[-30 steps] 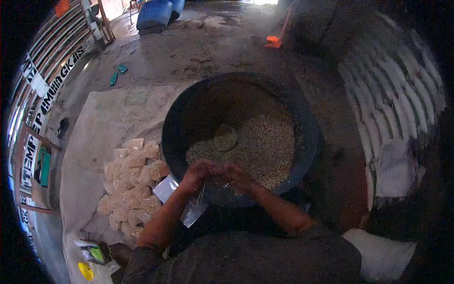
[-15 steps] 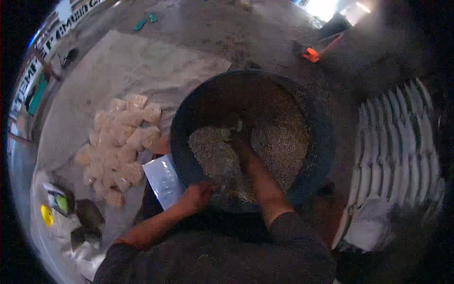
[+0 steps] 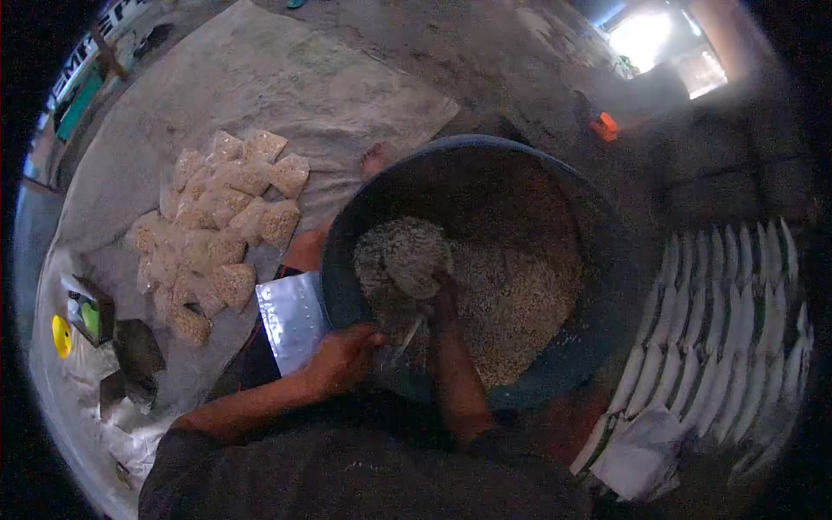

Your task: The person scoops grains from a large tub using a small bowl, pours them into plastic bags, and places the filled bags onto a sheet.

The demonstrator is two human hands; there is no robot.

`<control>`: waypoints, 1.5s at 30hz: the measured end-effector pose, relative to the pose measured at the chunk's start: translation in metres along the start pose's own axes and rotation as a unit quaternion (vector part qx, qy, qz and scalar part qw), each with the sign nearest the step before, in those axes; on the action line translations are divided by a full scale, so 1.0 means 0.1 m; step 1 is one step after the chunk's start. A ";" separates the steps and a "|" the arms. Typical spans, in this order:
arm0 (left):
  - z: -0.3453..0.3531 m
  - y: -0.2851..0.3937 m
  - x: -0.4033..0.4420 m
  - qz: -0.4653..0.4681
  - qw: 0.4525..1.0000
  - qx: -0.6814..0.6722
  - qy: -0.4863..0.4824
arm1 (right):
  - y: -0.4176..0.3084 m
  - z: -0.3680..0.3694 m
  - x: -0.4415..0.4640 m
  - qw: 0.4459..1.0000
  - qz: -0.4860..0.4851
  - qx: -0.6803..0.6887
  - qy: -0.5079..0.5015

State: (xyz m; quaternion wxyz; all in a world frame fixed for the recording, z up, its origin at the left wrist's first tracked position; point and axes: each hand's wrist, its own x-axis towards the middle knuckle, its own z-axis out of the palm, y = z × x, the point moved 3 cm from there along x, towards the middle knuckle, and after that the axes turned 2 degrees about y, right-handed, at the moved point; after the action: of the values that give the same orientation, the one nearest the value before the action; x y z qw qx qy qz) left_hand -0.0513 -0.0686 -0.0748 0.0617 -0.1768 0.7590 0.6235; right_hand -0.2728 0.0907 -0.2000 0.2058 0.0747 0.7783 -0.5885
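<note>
A big dark tub [image 3: 537, 394] in front of me holds a bed of pale beans or grains [image 3: 520, 295]. Inside it, my right hand [image 3: 444, 302] is closed around what looks like a scoop [image 3: 414, 264], heaped with the grains. The scoop's shape is partly hidden by its load and the dim light. At the tub's near left rim my left hand [image 3: 347, 354] is closed, pinching a clear plastic bag [image 3: 403, 341] that reaches over the tub. Beside that hand lies a stack of flat clear bags [image 3: 293, 322].
Filled bags of grains [image 3: 212, 225] are piled on a pale ground sheet [image 3: 338, 95] to the left. Rows of long white packets [image 3: 719, 321] lie on the right, with a crumpled white bag [image 3: 641, 451] near them. A dark box [image 3: 134, 351] stands at far left.
My right hand has come back toward me inside the tub, and a heaped scoop now shows in it. The bag at my left hand shows more clearly. The camera view has shifted.
</note>
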 end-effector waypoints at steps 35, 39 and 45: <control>1.34 0.44 0.41 0.223 0.972 0.026 -0.075 | -0.74 -1.84 -1.54 0.955 0.227 -0.100 -0.165; 1.60 0.14 0.43 0.105 0.987 -0.121 0.023 | -0.81 -1.71 -1.40 0.932 0.158 -0.268 -0.184; 1.71 -0.04 0.41 0.149 0.970 -0.172 0.082 | -1.28 -1.44 -1.22 0.860 0.212 -0.408 -0.222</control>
State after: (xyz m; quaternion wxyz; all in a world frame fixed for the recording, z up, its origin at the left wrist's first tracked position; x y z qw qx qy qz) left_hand -0.1099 0.0881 -0.1277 -0.1255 -0.1202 0.6606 0.7304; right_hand -0.2424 0.2046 -0.0047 0.5050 0.0149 0.8477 -0.1615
